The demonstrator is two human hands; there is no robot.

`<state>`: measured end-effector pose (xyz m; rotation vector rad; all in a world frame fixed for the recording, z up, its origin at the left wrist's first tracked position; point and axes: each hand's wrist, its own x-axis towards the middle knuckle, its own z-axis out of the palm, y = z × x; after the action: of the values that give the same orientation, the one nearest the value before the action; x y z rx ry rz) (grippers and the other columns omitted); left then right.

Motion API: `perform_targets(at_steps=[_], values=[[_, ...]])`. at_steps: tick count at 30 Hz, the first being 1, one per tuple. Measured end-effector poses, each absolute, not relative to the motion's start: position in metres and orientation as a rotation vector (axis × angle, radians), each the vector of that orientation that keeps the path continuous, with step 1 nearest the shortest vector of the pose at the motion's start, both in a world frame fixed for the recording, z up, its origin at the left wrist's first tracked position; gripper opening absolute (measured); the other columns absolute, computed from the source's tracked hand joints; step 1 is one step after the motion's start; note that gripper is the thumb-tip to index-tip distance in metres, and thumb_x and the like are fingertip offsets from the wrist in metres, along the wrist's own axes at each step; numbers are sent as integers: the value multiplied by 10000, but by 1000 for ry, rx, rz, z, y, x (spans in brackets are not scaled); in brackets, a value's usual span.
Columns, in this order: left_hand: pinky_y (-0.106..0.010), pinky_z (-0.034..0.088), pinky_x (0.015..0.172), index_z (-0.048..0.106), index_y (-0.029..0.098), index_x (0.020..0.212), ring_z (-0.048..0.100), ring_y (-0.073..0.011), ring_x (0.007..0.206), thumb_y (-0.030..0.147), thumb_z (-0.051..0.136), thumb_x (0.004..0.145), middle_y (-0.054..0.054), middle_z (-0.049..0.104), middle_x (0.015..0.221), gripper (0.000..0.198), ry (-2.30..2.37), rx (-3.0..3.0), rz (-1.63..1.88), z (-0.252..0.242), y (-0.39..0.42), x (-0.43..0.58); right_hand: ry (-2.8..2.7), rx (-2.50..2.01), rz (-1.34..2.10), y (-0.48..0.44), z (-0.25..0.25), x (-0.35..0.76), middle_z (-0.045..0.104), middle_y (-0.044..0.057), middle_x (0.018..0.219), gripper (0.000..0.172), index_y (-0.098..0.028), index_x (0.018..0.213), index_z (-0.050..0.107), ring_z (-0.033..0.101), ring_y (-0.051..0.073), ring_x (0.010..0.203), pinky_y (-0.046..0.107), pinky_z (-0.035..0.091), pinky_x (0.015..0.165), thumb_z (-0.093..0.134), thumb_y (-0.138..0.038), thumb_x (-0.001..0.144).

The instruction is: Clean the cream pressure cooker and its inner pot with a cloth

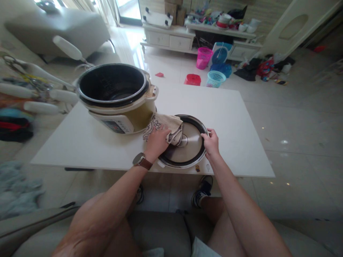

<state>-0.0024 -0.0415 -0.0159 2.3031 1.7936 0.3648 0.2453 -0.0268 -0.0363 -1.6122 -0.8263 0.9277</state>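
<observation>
A round cooker lid [194,142] lies with its metal inner side up, a dark seal running around its edge, close to the table's front edge. My right hand [211,142] grips its right rim, thumb on top. In my left hand [158,141] is a patterned beige cloth [170,125], bunched under the fingers and draped over the lid's upper left part. Behind and to the left stands an electric pressure cooker [134,114], lidless, its dark inner pot [112,84] showing. The fingertips of my left hand are partly hidden by the cloth.
The white table [227,114] carries the cooker and lid. White-handled objects [66,48] rise at the left beside the cooker. Beyond the table, a red stool [192,79], a light-blue basket [215,78] and a pink basket [204,58] stand on the floor.
</observation>
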Motion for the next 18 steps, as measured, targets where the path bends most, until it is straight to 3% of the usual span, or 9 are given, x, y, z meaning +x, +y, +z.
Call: perform_targets(at_steps=[18], values=[[-556,311,1308,739,242,1321,519,-317,1503,-8,557,790,-86,680,1482,614,1784,2321,416,-17,-41,-3,-839,-1615,920,-27,-34,245,632,-26,834,471,-227,1012,643,582,190,776,319,459,693,705,-318,554]])
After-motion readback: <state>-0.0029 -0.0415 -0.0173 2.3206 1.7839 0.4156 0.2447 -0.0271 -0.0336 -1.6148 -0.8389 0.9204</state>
